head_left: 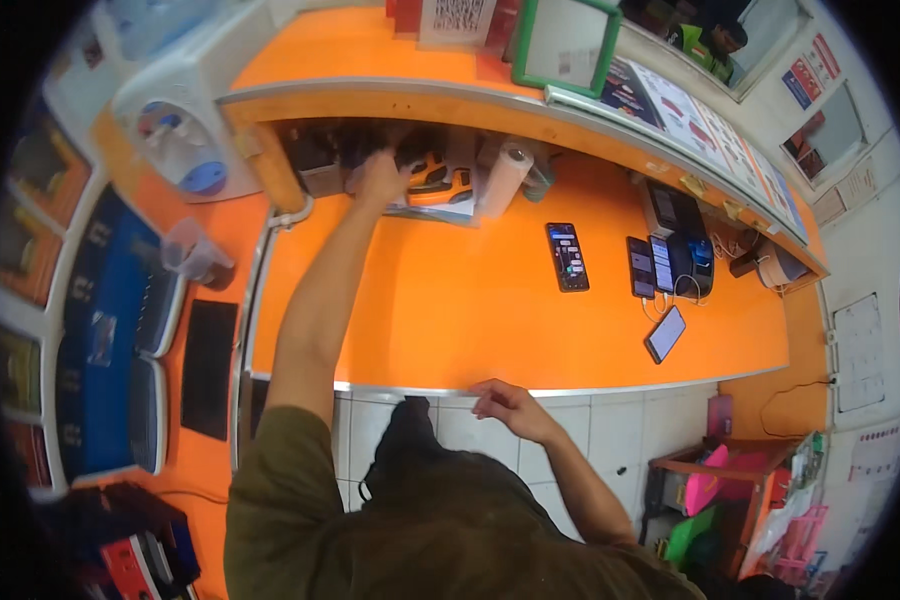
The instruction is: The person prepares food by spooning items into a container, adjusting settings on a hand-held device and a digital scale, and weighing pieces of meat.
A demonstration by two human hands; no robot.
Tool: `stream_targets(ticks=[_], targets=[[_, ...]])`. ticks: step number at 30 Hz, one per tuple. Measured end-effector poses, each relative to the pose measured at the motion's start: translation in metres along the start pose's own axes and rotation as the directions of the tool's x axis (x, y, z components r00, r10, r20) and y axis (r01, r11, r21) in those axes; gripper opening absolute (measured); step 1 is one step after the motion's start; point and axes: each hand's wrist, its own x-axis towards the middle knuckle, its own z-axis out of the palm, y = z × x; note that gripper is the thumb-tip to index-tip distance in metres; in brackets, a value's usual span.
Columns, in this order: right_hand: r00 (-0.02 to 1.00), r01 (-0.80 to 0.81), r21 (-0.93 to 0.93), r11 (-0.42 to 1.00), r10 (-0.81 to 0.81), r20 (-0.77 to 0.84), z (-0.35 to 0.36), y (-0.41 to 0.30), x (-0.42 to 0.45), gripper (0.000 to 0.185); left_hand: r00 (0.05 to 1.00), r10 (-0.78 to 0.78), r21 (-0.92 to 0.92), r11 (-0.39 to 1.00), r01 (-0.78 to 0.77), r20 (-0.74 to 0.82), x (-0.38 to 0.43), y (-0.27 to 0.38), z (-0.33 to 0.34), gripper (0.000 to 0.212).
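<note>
My left hand (381,178) reaches under the raised shelf at the back left of the orange counter (450,307). Its fingers lie in shadow among dark items, so a hold cannot be made out. Just right of it, orange-and-black handheld devices (441,187) rest on papers in a clear plastic sleeve (435,217). A white roll (508,176) stands beside them. Near the counter's metal front edge is my right hand (511,409), fingers loosely bent and holding nothing visible. A smartphone (568,256) with a lit screen lies on the counter, right of centre.
Several phones, one of them (666,334) with a lit screen, lie with cables by a black printer-like device (690,247). A water dispenser (176,142) and plastic cups (195,251) stand left. A green-framed stand (566,45) tops the shelf. A person (709,49) shows beyond a window.
</note>
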Motion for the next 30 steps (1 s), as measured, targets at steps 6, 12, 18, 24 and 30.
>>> stream_targets(ticks=[6, 12, 18, 24, 30], targets=[[0.981, -0.079, 0.267, 0.961, 0.122, -0.151, 0.025, -0.026, 0.054, 0.023, 0.959, 0.276, 0.164, 0.945, -0.282, 0.057, 0.096, -0.006, 0.056, 0.067], [0.961, -0.146, 0.142, 0.979, 0.174, -0.214, 0.009, -0.056, 0.116, 0.022, 0.979, 0.184, -0.074, 0.981, -0.178, 0.092, 0.131, -0.041, 0.041, 0.065], [0.959, 0.094, -0.082, 0.992, -0.112, -0.259, -0.013, -0.138, 0.166, 0.022, 0.83, 0.11, -0.793, -0.251, 0.555, 0.547, -0.009, -0.037, -0.009, 0.066], [0.856, 0.231, -0.316, 0.92, -0.347, -0.384, 0.004, -0.192, 0.193, 0.027, 0.85, 0.231, -0.567, -0.659, 0.495, 0.473, -0.137, 0.0, -0.025, 0.078], [0.849, 0.31, -0.574, 0.758, -0.492, -0.193, 0.011, -0.2, 0.177, 0.034, 0.88, 0.161, -0.583, -0.693, 0.423, 0.447, -0.153, 0.023, -0.043, 0.072]])
